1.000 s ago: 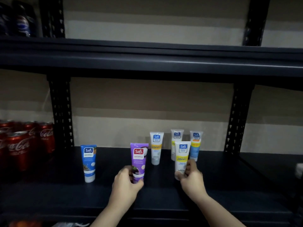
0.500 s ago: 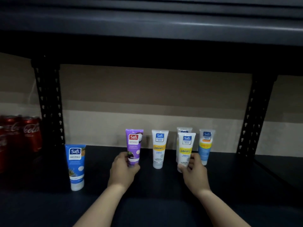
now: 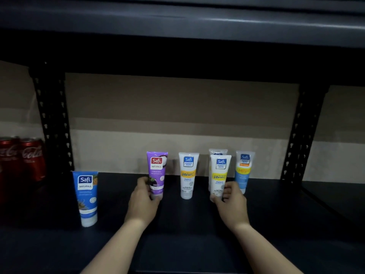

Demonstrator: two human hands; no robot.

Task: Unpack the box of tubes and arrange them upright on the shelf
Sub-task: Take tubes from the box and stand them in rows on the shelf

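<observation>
Several Safi tubes stand upright, cap down, on the dark shelf [image 3: 187,230]. My left hand [image 3: 143,202] grips the lower part of a purple tube [image 3: 157,171]. My right hand [image 3: 231,203] holds the base of a white and yellow tube [image 3: 219,173], which stands in front of another white tube [image 3: 217,152]. Between my hands stands a free white and yellow tube [image 3: 187,175]. A blue and white tube [image 3: 244,169] is just right of my right hand. A blue tube [image 3: 87,196] stands alone at the front left.
Red cola cans [image 3: 29,157] fill the neighbouring bay at the left, past a black perforated upright [image 3: 53,123]. A second upright [image 3: 302,135] bounds the bay at the right. The upper shelf board [image 3: 177,22] hangs low overhead. A beige wall backs the bay.
Both hands have pushed their tubes deeper onto the shelf, toward the back row. The camera has come closer and lower, so the upper shelf fills the top of the view.
</observation>
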